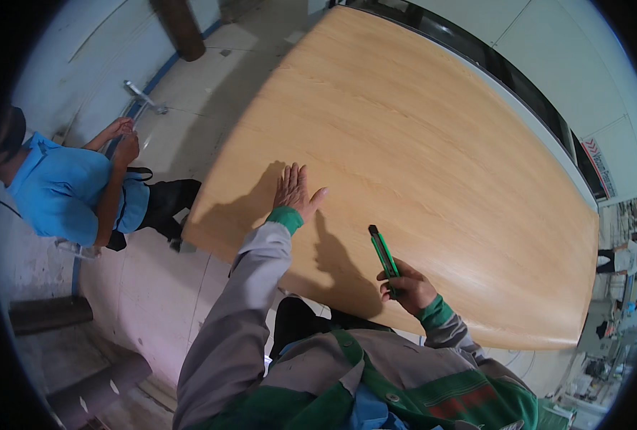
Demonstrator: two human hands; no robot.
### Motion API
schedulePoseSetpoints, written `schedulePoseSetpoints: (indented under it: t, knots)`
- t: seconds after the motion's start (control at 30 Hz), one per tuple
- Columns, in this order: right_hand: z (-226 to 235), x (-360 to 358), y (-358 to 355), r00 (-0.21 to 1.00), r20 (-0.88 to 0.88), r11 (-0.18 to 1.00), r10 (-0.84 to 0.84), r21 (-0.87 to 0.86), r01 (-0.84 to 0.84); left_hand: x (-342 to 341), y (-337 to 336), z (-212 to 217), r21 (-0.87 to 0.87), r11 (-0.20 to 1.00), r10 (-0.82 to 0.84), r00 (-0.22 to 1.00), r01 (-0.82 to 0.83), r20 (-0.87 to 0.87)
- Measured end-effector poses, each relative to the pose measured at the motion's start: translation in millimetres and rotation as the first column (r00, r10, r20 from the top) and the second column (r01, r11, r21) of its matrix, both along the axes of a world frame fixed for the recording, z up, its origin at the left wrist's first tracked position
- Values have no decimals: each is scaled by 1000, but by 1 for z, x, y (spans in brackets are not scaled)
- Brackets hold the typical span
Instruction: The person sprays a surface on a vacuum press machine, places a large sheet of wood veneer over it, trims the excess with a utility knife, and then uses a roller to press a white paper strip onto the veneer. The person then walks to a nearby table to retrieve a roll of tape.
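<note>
Apart over one wood-grain board: left hand laid out flat, right hand wrapped round a green utility knife

The board spreads out right in front of the wearer's body, its pale brown grain in plain sight. Over its near left part the left hand is palm down, fingers stretched forward and thumb held out to the side; whether the palm touches the surface, I cannot tell. Well apart from it, over the board's near edge, the right hand has its fingers curled round the lower end of the knife. The knife tilts, its black tip pointing toward the board's far side, and seems held clear of the surface; whether any blade is out cannot be made out. Shadows of both hands fall on the board, to the left of each hand. Both grey sleeves end in green cuffs.

Off the board's left edge, a person in a blue shirt has both hands close together in front. Dark trim and a pale panel run along the board's far edge. Beyond its far left corner stands a brown cylinder.
</note>
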State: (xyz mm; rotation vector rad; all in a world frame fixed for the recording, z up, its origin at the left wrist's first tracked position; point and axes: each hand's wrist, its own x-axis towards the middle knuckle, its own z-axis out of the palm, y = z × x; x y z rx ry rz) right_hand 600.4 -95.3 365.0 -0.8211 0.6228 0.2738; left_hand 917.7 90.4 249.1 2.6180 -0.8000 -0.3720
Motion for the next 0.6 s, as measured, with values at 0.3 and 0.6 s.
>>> schedulePoseSetpoints:
  t: [0.3,0.6]
  knots:
    - [16,38,23,924,-209,941,-321,-180,286,47,-47,-67,-40,954,-281,932,297,229]
    - [-1,346,-90,968,-92,517,-233,-855,43,50,-43,-43,-117,934,-335,941,338,46]
